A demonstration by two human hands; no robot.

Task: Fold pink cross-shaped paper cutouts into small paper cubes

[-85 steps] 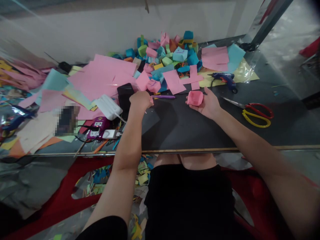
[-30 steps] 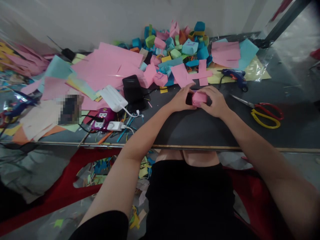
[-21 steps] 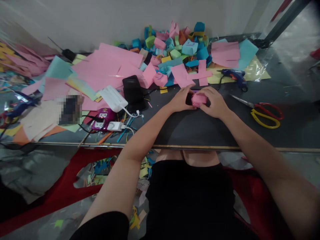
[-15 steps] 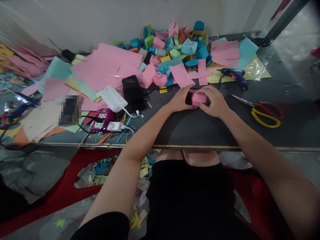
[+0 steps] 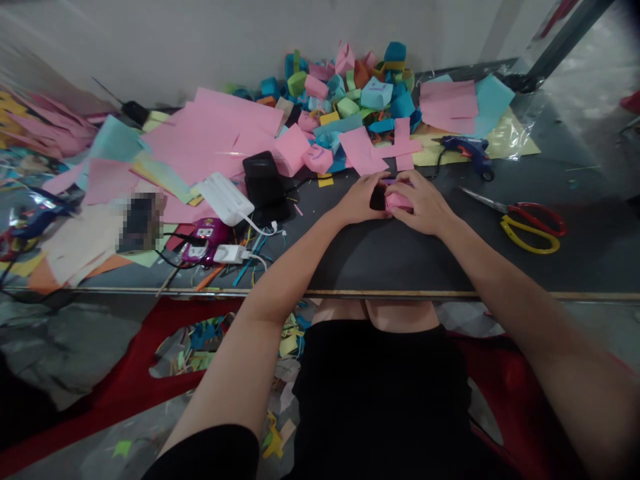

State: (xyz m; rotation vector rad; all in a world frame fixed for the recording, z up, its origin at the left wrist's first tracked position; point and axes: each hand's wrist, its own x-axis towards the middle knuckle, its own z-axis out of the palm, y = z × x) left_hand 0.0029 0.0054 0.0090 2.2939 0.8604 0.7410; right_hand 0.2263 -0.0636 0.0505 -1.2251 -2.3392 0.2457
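Observation:
A small folded pink paper box (image 5: 395, 201) sits between my two hands, low over the grey tabletop. My left hand (image 5: 363, 200) curves round its left side, fingertips at the far end and thumb at the near end. Over the top and right side lies my right hand (image 5: 421, 202), its fingers closed about the box and covering much of it. A sliver of purple shows behind the box near the fingertips; I cannot make out what it is. Just beyond my hands are a flat pink sheet (image 5: 362, 151) and a pink paper cross (image 5: 401, 145).
Scissors (image 5: 533, 227) with red and yellow handles and a blue glue gun (image 5: 467, 153) lie to the right. Folded paper boxes (image 5: 376, 93) are heaped at the back. Leftward are pink sheets (image 5: 215, 127), a white power bank (image 5: 226, 198), a black device (image 5: 263, 180) and a purple power strip (image 5: 207, 237).
My right hand has shifted slightly left and forward over the pink box, so less of it shows. My left hand has stayed nearly in place.

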